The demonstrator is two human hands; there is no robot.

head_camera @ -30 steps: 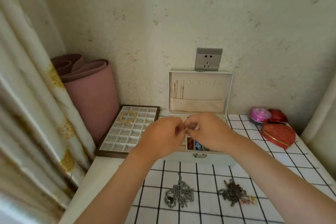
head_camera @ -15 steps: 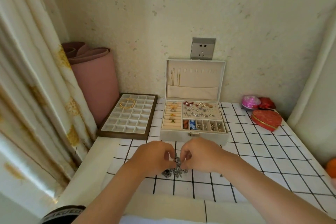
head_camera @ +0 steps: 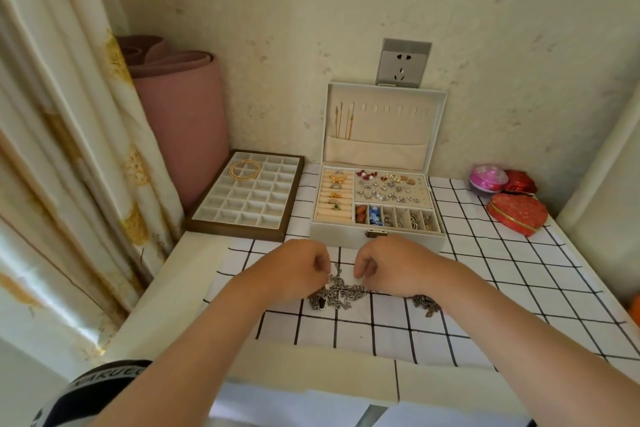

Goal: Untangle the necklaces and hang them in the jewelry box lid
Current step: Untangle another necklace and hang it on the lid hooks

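Progress: the job looked to be at an early stage, with most of the untangling and hanging left.
Done: thin gold chains [head_camera: 344,121] already hung from the far-left hooks of the jewelry box lid [head_camera: 383,121], their lower ends tucked into the lid's pocket; the other hooks in the row stood bare.
In hand: a silver necklace clump [head_camera: 334,295] lay on the near part of the desk, just in front of the jewelry box [head_camera: 377,208].
Left hand: the left hand [head_camera: 294,270] was curled, fingertips pinching a strand at the top of the clump.
Right hand: the right hand [head_camera: 391,267] was curled likewise, fingertips pressed to the right side of the same clump; whether a link was truly held there could not be told.
Left to do: that clump remained knotted, and a second, darker tangle [head_camera: 426,304] lay just right of it, partly hidden under the right forearm and untouched.
Surface: a white desk [head_camera: 166,291] covered by a black-grid cloth [head_camera: 485,274].
Desk items: an empty-celled tray [head_camera: 247,196] holding gold bangles [head_camera: 244,170] sat far left; a red heart-shaped box [head_camera: 516,213] and a pink round tin [head_camera: 488,177] sat far right.
Room: a speckled cream wall with a socket [head_camera: 403,64] above the lid, a rolled pink mat [head_camera: 180,107] in the far-left corner, and a patterned curtain [head_camera: 69,149] along the left.
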